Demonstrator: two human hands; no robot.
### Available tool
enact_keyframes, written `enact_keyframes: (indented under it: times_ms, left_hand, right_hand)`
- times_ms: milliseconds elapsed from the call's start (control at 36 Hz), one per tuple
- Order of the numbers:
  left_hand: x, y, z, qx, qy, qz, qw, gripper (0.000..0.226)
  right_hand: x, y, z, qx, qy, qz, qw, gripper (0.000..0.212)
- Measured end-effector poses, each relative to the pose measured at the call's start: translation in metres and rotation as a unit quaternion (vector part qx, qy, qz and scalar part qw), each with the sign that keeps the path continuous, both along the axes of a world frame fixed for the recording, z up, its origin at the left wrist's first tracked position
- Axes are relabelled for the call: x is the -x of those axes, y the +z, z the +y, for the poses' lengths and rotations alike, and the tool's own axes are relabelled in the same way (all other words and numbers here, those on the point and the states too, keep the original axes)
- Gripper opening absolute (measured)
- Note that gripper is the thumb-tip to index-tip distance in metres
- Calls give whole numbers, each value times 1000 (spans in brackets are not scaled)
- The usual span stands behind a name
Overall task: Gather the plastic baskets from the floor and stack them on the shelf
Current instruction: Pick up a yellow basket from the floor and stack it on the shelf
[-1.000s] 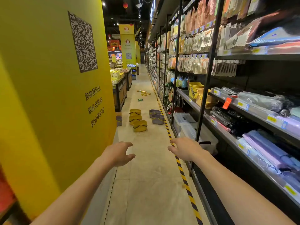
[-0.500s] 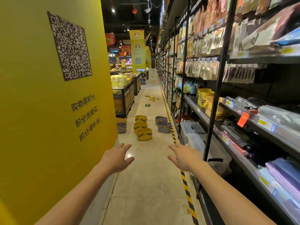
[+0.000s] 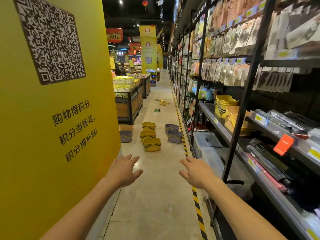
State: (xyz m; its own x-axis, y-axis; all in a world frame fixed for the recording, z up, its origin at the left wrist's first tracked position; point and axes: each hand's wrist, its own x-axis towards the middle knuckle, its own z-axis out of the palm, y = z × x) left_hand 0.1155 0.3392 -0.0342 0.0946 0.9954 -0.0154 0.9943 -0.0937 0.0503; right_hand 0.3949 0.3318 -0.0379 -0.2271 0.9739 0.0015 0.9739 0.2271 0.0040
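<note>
Three yellow plastic baskets [image 3: 151, 144] stand in a row on the aisle floor ahead. Two grey baskets [image 3: 174, 136] sit to their right near the striped floor tape, and another grey basket [image 3: 126, 136] stands left by the pillar's corner. A stack of yellow baskets [image 3: 225, 105] rests on the shelf [image 3: 210, 115] at the right. My left hand [image 3: 123, 170] and my right hand [image 3: 196, 172] reach forward with fingers spread, holding nothing, well short of the floor baskets.
A big yellow pillar [image 3: 52, 118] with a QR code fills the left. Black shelving with packaged goods lines the right, with clear storage boxes [image 3: 207, 142] low down. A wooden produce stand [image 3: 129, 103] and small yellow items [image 3: 162, 102] lie farther along the aisle.
The view has advanced along the aisle, so the baskets look nearer. Both hands stay stretched forward and their fingers have spread wider.
</note>
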Motion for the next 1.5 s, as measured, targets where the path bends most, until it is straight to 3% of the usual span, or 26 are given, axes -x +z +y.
enact_keyframes:
  times_ms: [444,750,1500]
  left_hand:
    - [100,-1,219,9,0,-53,999,70]
    - [148,-6,341,7,-1,-36,999,72]
    - [77,-8,704,-16,26,-44,999,67]
  right_hand:
    - [96,16,222,8,-16,-15,1000,56]
    - [128,17,350,10,-32,4,999,57]
    - [46,7,718,0,9,11,1000,57]
